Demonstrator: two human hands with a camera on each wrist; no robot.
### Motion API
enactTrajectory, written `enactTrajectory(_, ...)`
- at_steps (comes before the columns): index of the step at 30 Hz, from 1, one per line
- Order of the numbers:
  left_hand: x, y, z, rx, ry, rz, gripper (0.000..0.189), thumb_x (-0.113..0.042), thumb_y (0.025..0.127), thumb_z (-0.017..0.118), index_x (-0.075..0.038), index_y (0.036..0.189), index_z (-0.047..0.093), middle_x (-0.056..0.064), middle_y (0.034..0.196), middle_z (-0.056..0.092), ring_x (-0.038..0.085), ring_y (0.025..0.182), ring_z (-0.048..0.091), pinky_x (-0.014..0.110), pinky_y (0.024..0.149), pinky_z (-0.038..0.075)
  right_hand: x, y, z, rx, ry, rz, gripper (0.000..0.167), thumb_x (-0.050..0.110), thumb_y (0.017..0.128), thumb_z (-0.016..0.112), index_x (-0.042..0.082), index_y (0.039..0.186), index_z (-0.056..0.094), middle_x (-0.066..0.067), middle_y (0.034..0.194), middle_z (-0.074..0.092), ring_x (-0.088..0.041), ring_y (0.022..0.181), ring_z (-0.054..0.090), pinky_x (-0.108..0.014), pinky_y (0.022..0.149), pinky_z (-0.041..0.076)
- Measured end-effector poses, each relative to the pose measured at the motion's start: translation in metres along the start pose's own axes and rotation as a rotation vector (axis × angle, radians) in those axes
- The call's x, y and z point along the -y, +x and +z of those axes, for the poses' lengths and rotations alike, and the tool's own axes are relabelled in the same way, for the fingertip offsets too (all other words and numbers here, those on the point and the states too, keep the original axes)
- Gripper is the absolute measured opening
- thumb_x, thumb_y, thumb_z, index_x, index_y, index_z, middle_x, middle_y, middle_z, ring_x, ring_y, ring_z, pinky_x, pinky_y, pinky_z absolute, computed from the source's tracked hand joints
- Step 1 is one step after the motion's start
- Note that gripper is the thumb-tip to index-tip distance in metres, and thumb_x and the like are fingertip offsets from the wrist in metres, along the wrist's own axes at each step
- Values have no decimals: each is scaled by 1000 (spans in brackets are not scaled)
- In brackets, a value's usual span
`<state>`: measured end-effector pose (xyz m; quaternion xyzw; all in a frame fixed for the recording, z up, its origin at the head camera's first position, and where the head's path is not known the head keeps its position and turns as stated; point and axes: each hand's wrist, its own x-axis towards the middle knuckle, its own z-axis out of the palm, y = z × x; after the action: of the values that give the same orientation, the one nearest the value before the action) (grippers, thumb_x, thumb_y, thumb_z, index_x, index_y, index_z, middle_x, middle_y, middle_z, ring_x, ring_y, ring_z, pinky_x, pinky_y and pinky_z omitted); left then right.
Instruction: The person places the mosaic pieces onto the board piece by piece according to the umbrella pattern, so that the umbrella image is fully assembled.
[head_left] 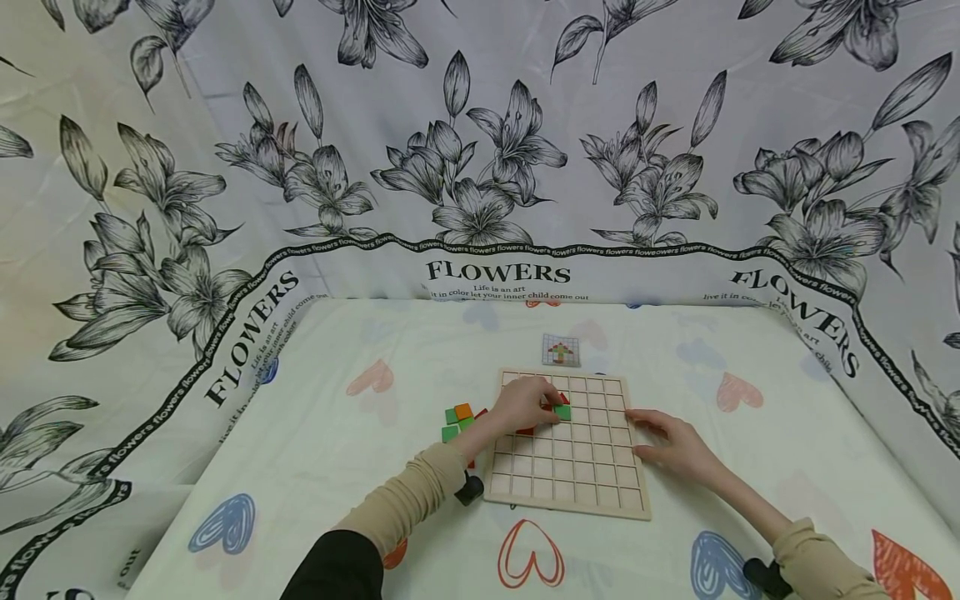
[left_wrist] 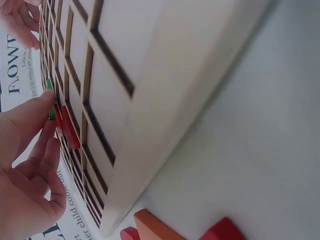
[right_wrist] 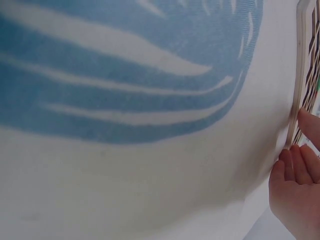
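The head view, unlike the left wrist's, shows a card (head_left: 561,351) past the board's (head_left: 585,472) far edge; the latter better shows the left hand (left_wrist: 30,165) pinching a green block (left_wrist: 51,114) in the board's far half; the right hand (head_left: 678,446), fingers loose, touches the right edge

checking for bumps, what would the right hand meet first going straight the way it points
The wooden grid board, at its right rim; the right hand seems to be against it, though exact contact is hard to judge.
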<state>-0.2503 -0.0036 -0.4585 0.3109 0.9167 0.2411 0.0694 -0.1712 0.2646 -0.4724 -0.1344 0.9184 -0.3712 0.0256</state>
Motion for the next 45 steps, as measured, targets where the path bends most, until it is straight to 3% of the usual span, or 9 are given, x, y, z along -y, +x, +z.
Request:
enactTrajectory(7, 0, 1, 2, -17, 31, 18, 18, -25, 81, 75, -15, 96, 74, -2, 93, 69, 13, 85, 62, 19, 68, 45, -3, 0, 2, -2, -12, 1, 53, 9, 81, 73, 1, 130, 55, -19, 130, 58, -37, 119, 55, -46, 97, 43)
enactTrajectory(26, 2, 0, 2, 8, -11, 40, 19, -21, 83, 73, -12, 99, 73, 1, 92, 64, 12, 82, 58, 19, 70, 44, -4, 1, 1, 5, -20, 21, 54, 8, 80, 72, 1, 131, 55, -20, 131, 57, -37, 120, 54, -47, 98, 42)
enactTrajectory(37, 2, -2, 2, 5, -26, 49, 17, -19, 84, 73, -10, 98, 73, 2, 93, 64, 13, 84, 59, 18, 72, 45, -2, 0, 3, -26, -29, -31, 53, 10, 79, 73, 0, 128, 56, -20, 128, 59, -38, 116, 56, -43, 94, 46)
enactTrajectory(45, 1, -1, 1, 5, -24, 44, 17, -19, 84, 73, -11, 99, 73, 2, 94, 65, 13, 85, 60, 19, 72, 46, -4, 1, 1, 2, -22, 8, 53, 9, 80, 72, 2, 130, 55, -19, 131, 57, -37, 120, 54, -47, 97, 43)
